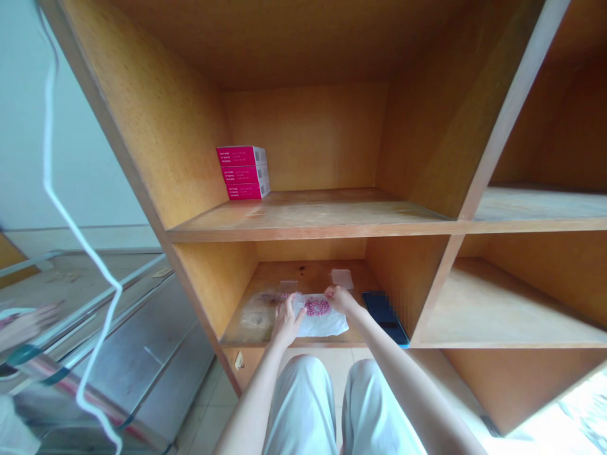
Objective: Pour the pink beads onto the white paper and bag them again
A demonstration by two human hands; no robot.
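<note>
A white, soft-looking bag or sheet (322, 325) lies at the front of the lower shelf, with a cluster of small pink-red beads (317, 308) at its middle. I cannot tell whether the beads are on it or inside it. My left hand (287, 321) grips its left edge, thumb on top. At its upper right corner, my right hand (340, 298) is closed in a pinch beside the beads; what lies between its fingertips is too small to see clearly. Behind the hands are a clear flat piece (288, 286) and a whitish square piece (342, 279).
Three pink boxes (244, 174) are stacked on the upper shelf (313, 212). A dark blue flat object (384, 316) lies right of my right arm. A white cable (71, 218) hangs at left, before a metal-framed cart where another person's hand (28, 325) shows.
</note>
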